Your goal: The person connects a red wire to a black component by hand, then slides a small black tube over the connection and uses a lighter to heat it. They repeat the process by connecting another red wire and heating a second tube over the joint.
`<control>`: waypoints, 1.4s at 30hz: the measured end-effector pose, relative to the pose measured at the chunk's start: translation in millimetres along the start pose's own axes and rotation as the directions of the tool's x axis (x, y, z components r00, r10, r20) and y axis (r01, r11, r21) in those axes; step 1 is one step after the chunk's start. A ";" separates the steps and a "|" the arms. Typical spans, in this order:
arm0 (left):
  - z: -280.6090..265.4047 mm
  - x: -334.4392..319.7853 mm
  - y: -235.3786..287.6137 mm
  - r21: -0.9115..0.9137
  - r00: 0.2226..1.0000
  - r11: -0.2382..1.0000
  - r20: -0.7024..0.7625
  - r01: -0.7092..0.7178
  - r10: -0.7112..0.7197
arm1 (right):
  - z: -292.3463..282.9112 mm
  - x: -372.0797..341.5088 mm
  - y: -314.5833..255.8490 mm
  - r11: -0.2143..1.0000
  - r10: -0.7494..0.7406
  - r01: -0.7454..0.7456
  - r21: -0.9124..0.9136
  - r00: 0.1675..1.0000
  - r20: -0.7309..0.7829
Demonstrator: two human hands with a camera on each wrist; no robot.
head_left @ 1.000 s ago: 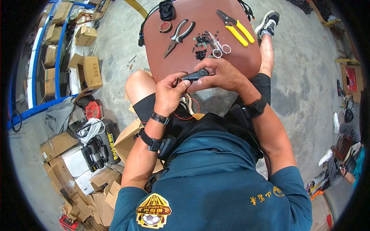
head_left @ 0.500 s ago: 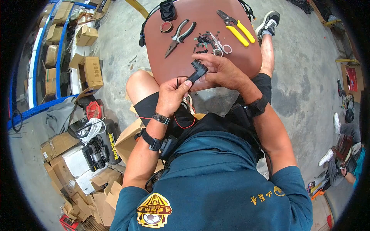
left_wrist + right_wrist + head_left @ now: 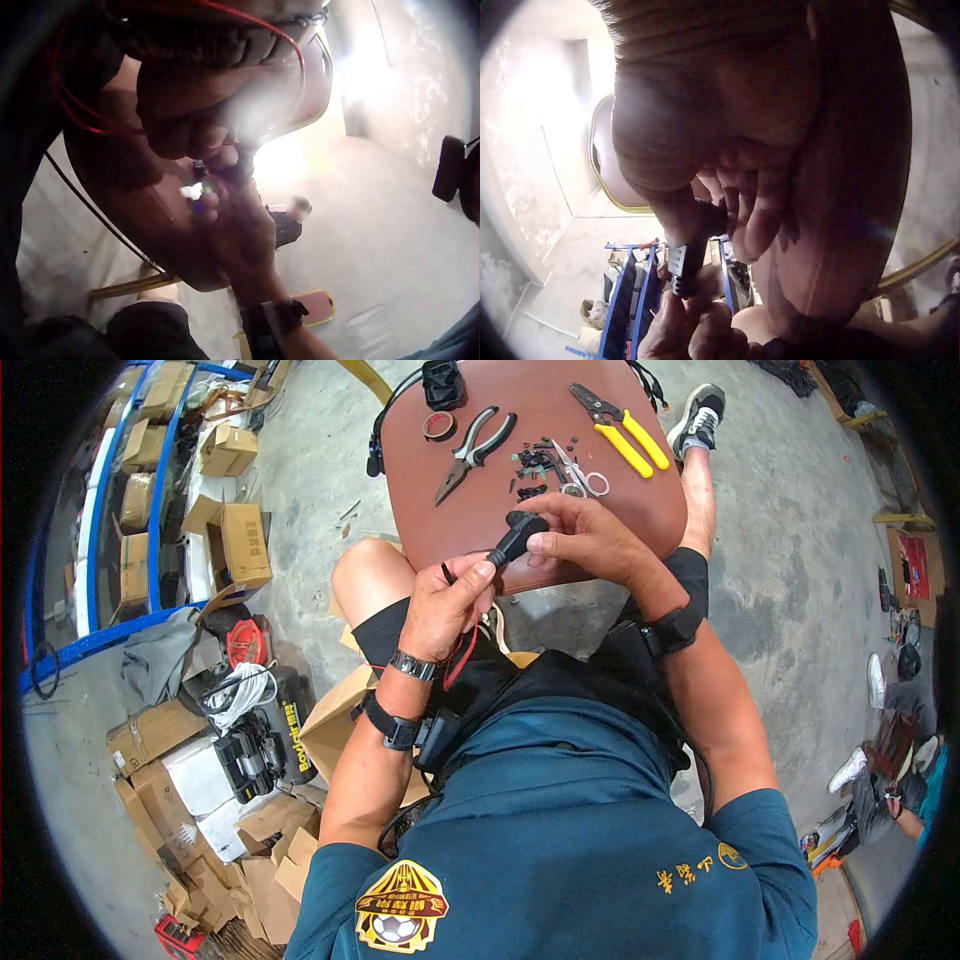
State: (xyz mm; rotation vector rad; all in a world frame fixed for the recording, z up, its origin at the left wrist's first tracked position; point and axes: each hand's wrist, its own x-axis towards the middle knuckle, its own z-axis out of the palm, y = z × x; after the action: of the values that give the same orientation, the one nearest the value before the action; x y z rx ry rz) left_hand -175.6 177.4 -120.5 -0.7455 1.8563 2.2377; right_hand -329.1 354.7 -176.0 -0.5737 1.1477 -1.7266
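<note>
Both hands hold a black angled connector (image 3: 515,541) over the near edge of the brown seat. The left hand (image 3: 442,606) pinches its ribbed cable end between thumb and fingers, with red wire hanging below. The right hand (image 3: 592,540) grips the wider end, thumb on the near side. In the right wrist view the connector (image 3: 693,259) runs from the right hand (image 3: 720,150) down to the left fingertips (image 3: 697,330). The left wrist view is dark and glaring; the right hand (image 3: 244,225) shows there, the connector barely.
On the seat (image 3: 420,530) lie grey-handled pliers (image 3: 470,457), yellow-handled strippers (image 3: 625,435), scissors (image 3: 582,478), black scraps (image 3: 538,463), a tape roll (image 3: 438,426) and a black bundle (image 3: 443,384). Cardboard boxes (image 3: 240,545) and blue shelving stand left; other people's legs show at right.
The connector has turned in the hands; its round end, facing the camera a second ago, now points away. The red wire hangs closer to the left hand. The seat appears slightly shifted in view.
</note>
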 end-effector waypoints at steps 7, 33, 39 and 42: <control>-2.4 3.7 1.2 0.009 0.999 0.999 0.015 -0.035 0.034 | -2.6 0.4 -2.3 0.999 0.051 -0.051 -0.003 0.999 -0.004; 1.0 0.8 9.8 -0.068 0.997 0.998 0.078 -0.015 0.021 | 0.9 -2.1 -6.4 0.990 0.040 -0.041 -0.134 0.999 -0.009; 0.8 1.7 10.7 0.055 0.998 0.998 0.057 -0.018 0.015 | 1.3 -1.8 -5.5 0.992 0.027 -0.029 -0.127 1.000 -0.016; 0.6 0.3 11.6 -0.017 0.996 1.000 0.084 0.017 -0.015 | 1.4 -1.7 -5.6 0.990 0.031 -0.033 -0.136 0.999 -0.023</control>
State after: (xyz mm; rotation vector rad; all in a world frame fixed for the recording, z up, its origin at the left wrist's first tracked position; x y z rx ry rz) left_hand -180.7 175.3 -110.4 -0.6566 1.7887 2.2422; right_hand -329.9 356.2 -170.2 -0.6184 1.2899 -1.6388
